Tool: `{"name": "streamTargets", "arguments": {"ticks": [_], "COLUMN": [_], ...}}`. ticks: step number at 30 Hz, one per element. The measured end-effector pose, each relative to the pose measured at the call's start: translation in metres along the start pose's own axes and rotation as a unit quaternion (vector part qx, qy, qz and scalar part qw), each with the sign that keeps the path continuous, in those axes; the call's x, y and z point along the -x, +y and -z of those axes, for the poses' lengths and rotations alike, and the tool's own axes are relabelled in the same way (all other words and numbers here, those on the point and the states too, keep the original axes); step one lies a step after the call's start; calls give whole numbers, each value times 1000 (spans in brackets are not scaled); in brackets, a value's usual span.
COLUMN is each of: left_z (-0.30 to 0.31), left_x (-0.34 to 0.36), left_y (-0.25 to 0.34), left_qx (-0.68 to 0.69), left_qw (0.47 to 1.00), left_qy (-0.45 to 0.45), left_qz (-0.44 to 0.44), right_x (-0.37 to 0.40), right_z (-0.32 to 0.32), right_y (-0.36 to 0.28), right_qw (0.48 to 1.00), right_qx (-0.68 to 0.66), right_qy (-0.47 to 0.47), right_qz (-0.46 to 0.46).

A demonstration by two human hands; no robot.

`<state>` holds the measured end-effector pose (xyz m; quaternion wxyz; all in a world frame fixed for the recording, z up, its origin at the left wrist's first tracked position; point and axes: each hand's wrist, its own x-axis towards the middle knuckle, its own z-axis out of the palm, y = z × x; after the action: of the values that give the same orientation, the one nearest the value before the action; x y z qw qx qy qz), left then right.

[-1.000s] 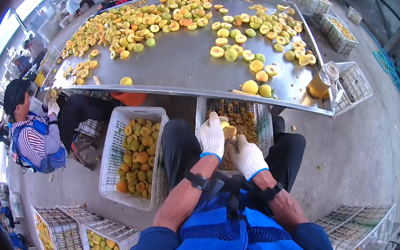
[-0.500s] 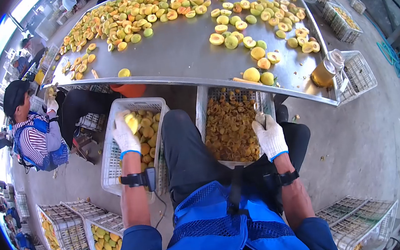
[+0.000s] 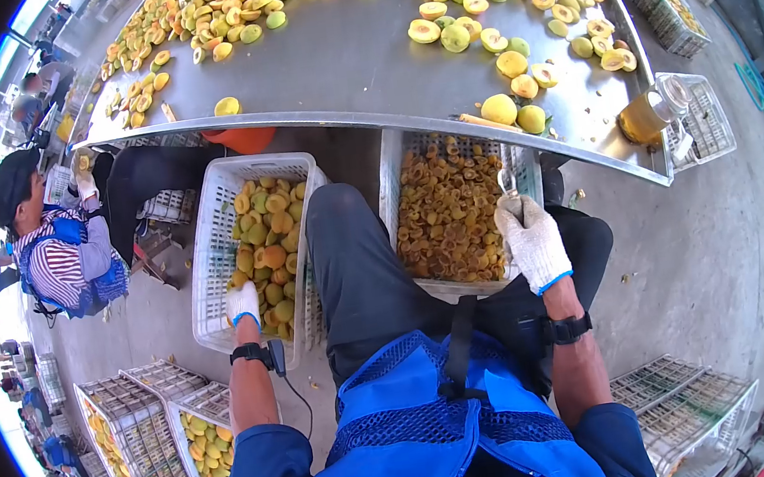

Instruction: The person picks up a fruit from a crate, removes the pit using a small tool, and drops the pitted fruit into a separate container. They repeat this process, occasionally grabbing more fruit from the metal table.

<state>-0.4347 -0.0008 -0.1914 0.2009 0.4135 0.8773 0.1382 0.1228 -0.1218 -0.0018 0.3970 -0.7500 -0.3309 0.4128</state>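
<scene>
My left hand (image 3: 242,303), in a white knit glove, reaches down into the near part of a white crate (image 3: 216,249) of yellow-green fruit (image 3: 268,224); its fingertips are hidden among the fruit. My right hand (image 3: 533,237), gloved too, is closed around a small metal tool (image 3: 508,181) whose looped end points forward. That hand is at the right side of a second crate (image 3: 386,181), which is filled with brown pits and scraps (image 3: 448,216). Both crates stand below the front edge of a metal table (image 3: 333,73) bearing many halved fruits (image 3: 248,2).
A jar of amber liquid (image 3: 648,113) stands at the table's right corner. To the left sits a co-worker (image 3: 68,248) in a striped shirt. Fruit crates (image 3: 140,440) are at the lower left, another crate (image 3: 689,410) at the lower right. My knees flank the pit crate.
My left hand has moved back and down into the fruit crate; the yellow fruit it held no longer shows in it. My right hand is slightly farther right, and the view has shifted.
</scene>
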Motion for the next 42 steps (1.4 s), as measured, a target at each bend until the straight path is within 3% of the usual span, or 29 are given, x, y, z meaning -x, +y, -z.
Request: {"name": "streamTargets", "arguments": {"ticks": [1, 2, 4, 5, 7, 9, 10, 15, 19, 25, 27, 29, 31, 33, 35, 36, 39, 42], "left_z": [11, 12, 26, 37, 50, 63, 70, 24, -30, -120, -137, -112, -92, -63, -39, -47, -10, 3], "left_x": [11, 2, 15, 29, 51, 99, 126, 203, 256, 279, 275, 267, 247, 233, 219, 207, 211, 216], "left_y": [25, 32, 90, 125, 192, 264, 298, 414, 495, 527, 531, 530, 526, 511, 481, 468, 417, 379], "left_qx": [2, 27, 73, 114, 191, 251, 252, 151, 21, -142, -147, -146, 61, 290, 509, 565, 620, 642], "left_qw": [999, 993, 984, 972, 961, 919, 906, 787, 767, 766, 746, 739, 757, 742, 606, 564, 450, 420], "left_qy": [38, 52, 75, 97, 22, -18, -41, -124, -239, -194, -175, -197, -253, -458, -578, -587, -640, -642], "left_qz": [-13, -99, -143, -182, -200, -304, -337, -585, -595, -596, -625, -628, -599, -394, -200, -134, -58, -11], "right_x": [-13, -13, -33, -42, -55, -86, -106, -172, -204, -194, -178, -171, -166, -151, -167, -169, -180, -210], "right_z": [1, 10, 32, 45, 74, 109, 127, 165, 172, 167, 156, 145, 125, 102, 76, 64, 29, 15], "right_y": [20, 6, 3, -7, -37, -32, -30, -23, -3, -4, -17, -30, -40, -64, -61, -66, -82, -82], "right_qw": [997, 997, 984, 983, 984, 931, 907, 884, 874, 852, 815, 875, 907, 908, 892, 892, 882, 851], "right_qx": [-16, 3, 82, 48, 50, 221, 301, 425, 474, 507, 535, 428, 303, 290, 327, 344, 402, 462], "right_qy": [29, 47, 122, 144, 170, 225, 221, 171, 97, 105, 187, 133, 51, 9, -5, -29, -72, -172], "right_qz": [67, 60, 96, 103, 11, 186, 192, 94, 50, 81, 122, 184, 289, 301, 313, 292, 235, 183]}}
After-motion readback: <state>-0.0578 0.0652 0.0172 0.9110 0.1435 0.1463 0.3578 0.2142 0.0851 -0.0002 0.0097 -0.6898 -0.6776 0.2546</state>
